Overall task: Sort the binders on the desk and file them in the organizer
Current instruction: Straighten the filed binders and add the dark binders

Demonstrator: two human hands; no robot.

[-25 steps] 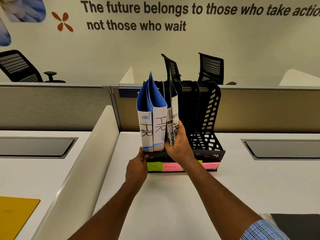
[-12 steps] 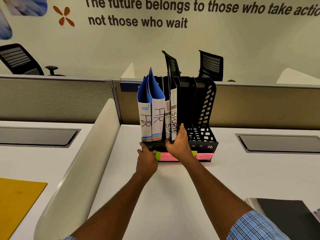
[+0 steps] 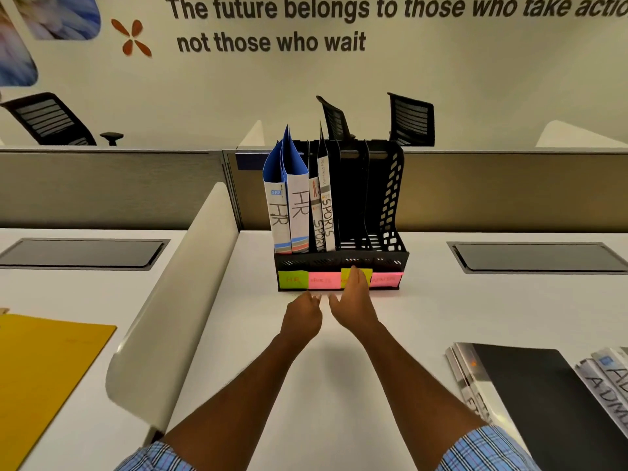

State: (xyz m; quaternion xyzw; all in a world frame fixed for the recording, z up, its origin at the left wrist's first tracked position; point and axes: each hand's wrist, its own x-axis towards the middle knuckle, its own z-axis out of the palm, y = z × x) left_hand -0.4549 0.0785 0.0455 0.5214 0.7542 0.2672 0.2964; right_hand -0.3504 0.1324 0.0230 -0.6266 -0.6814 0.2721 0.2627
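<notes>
One organizer (image 3: 390,205) is on record, holding four upright binders: two HR binders (image 3: 280,215) (image 3: 299,205) and two SPORTS binders (image 3: 316,219) (image 3: 327,205). Its front carries four sticky labels, namely two green labels (image 3: 293,279) and two pink labels (image 3: 324,281). Three office chairs (image 3: 51,120) (image 3: 334,120) (image 3: 411,120) and one yellow folder (image 3: 44,375) are counted; the loose binders (image 3: 543,402) at right overlap too much for a sure count.

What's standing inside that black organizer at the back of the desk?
Two blue HR binders fill the organizer's leftmost slot, and two SPORTS binders the next. The right slots show no binders. What the binders hold is hidden.
</notes>
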